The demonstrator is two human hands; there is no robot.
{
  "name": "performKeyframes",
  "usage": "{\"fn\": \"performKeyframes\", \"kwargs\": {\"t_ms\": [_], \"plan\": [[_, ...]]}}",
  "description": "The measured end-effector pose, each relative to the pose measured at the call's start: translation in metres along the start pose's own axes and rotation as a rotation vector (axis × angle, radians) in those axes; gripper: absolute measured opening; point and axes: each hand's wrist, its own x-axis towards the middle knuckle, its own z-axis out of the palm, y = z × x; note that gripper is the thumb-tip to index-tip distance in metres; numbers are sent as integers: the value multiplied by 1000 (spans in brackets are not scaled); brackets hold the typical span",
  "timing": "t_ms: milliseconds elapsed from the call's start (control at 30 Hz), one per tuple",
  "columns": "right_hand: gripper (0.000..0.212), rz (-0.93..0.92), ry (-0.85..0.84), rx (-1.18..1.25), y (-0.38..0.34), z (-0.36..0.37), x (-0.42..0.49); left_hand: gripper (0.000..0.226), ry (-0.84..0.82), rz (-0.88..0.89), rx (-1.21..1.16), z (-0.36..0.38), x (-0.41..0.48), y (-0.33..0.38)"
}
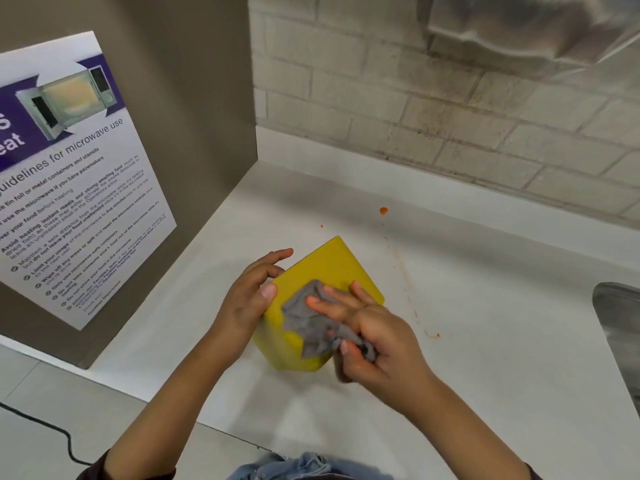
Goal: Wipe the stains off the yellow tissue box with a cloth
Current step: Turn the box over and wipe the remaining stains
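Observation:
The yellow tissue box (329, 268) stands on the white counter (485, 323) in the middle of the view. My left hand (247, 303) grips the box's left side, thumb on the top face. A crumpled grey cloth (311, 320) lies on the box's top and near edge. My right hand (363, 337) holds the cloth, with fingers spread flat and pressing it onto the box. The box's near faces are partly hidden by my hands.
Orange stains (383, 211) and a thin smear trail dot the counter to the right of the box. A brown side panel with a microwave guidelines poster (69, 188) rises on the left. A metal sink edge (620, 327) is at far right; a tiled wall behind.

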Motion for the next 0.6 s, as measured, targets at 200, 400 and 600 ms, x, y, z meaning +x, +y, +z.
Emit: {"fn": "performKeyframes", "kwargs": {"t_ms": [200,400,600], "plan": [[20,155,156,-39,-3,10,15,48,2,-92,-50,2,2,3],[10,-69,-25,-61,-15,19,11,92,-38,-90,-15,1,14,0],[23,-1,62,64,9,-2,-8,76,7,-75,30,-5,1,-12]]}}
